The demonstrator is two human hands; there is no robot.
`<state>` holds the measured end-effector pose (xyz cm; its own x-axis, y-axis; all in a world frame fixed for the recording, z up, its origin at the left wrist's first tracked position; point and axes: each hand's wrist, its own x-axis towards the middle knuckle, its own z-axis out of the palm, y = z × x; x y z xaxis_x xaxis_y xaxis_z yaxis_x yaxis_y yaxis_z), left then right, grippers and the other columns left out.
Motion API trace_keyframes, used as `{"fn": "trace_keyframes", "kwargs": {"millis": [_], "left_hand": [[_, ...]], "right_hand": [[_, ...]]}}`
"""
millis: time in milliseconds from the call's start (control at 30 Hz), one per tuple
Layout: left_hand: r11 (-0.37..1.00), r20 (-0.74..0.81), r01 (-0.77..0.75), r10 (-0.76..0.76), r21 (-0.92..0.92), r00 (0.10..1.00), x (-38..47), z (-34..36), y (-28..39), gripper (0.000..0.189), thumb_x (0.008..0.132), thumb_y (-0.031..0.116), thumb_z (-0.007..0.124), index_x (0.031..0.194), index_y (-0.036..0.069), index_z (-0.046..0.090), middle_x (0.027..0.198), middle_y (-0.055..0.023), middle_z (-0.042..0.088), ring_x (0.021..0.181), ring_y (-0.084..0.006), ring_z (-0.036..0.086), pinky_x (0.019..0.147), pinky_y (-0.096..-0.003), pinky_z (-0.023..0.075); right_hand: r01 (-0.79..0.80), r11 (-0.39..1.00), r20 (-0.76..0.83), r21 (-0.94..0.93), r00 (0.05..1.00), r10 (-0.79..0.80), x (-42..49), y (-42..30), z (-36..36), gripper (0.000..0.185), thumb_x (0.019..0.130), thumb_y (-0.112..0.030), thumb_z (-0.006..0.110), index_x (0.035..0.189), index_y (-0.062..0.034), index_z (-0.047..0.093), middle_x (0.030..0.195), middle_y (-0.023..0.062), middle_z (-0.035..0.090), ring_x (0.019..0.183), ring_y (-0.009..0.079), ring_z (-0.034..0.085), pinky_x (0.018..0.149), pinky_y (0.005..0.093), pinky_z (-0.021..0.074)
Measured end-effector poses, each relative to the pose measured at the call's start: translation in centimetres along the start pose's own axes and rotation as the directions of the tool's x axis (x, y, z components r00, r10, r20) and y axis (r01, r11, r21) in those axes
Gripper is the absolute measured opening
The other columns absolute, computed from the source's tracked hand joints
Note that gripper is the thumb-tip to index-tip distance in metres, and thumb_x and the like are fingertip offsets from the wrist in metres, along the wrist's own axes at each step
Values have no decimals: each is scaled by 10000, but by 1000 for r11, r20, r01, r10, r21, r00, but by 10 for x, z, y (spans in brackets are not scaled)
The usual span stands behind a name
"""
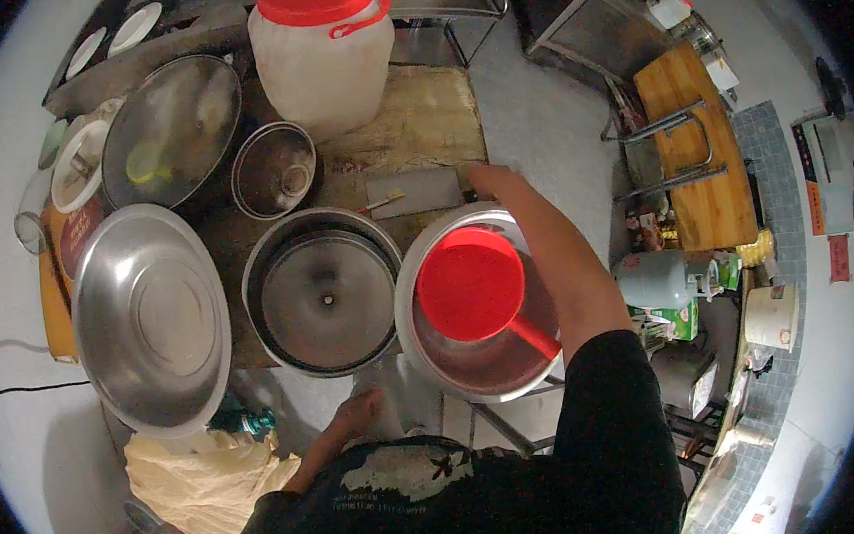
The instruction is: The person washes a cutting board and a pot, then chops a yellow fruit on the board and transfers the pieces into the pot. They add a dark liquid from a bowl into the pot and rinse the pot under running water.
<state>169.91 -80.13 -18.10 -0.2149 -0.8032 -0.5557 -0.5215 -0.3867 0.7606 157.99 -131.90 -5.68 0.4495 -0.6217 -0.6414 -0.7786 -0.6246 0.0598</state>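
My right hand (492, 180) is at the far side of the aluminium basin on the right, its fingers around the dark handle of a cleaver (427, 190) that lies flat on the wooden board. A small thin tool (383, 201) with a yellowish part rests across the blade. Below my right forearm, a red plastic ladle (471, 284) sits in the metal basin (411, 332). My left hand (363, 413) hangs low in front of me, just below the round metal pot (328, 301); its fingers are not clear.
A large steel basin (149, 319) leans at the left, by a mesh-like round lid (172, 133). A small metal bowl (274, 171) and a white plastic drum (324, 64) with a red lid stand on the wooden board (429, 109). Cream cloth or plastic (200, 488) lies lower left.
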Motion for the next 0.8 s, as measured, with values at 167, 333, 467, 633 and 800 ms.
{"fn": "trace_keyframes", "kwargs": {"millis": [167, 333, 467, 633, 800], "left_hand": [[997, -41, -60, 62, 44, 997, 3, -10, -4, 434, 824, 259, 540, 1223, 91, 508, 1012, -126, 621, 950, -308, 590, 807, -404, 479], [974, -117, -176, 159, -146, 980, 21, 7, -16, 423, 816, 250, 553, 1197, 67, 522, 947, -95, 644, 876, -288, 617, 785, -393, 487], [992, 140, -125, 127, -24, 982, 41, -5, 24, 416, 801, 264, 565, 1154, 45, 543, 880, -103, 654, 807, -282, 633, 761, -399, 490], [998, 449, 36, -51, 43, 892, 64, -8, 79, 427, 771, 269, 572, 1130, 37, 558, 865, -116, 657, 796, -281, 635, 753, -398, 485], [936, 502, -318, 205, 150, 840, 86, 29, 66, 509, 770, 336, 612, 1189, 54, 544, 932, -124, 659, 836, -256, 638, 751, -373, 490]], "right_hand": [[145, 973, 156, -181, 981, -118, 13, 12, 2, 385, 640, -192, 707, 991, -55, 628, 961, 177, 646, 883, 341, 633, 739, 420, 507], [161, 987, -241, 4, 958, -156, -37, 20, -44, 392, 611, -169, 684, 959, -24, 580, 944, 178, 624, 928, 340, 595, 797, 435, 465], [99, 956, -481, -275, 847, -226, -99, 23, -86, 257, 642, -115, 630, 881, -48, 563, 887, 152, 611, 895, 320, 593, 799, 422, 449], [-62, 986, -746, -158, 662, -77, -190, 51, -71, 208, 655, -86, 585, 860, -58, 558, 861, 122, 610, 887, 284, 596, 776, 409, 450], [-213, 956, -845, 201, 456, 280, -346, 61, -5, 328, 622, -157, 645, 900, -45, 511, 882, 143, 577, 859, 310, 582, 759, 405, 452]]}}
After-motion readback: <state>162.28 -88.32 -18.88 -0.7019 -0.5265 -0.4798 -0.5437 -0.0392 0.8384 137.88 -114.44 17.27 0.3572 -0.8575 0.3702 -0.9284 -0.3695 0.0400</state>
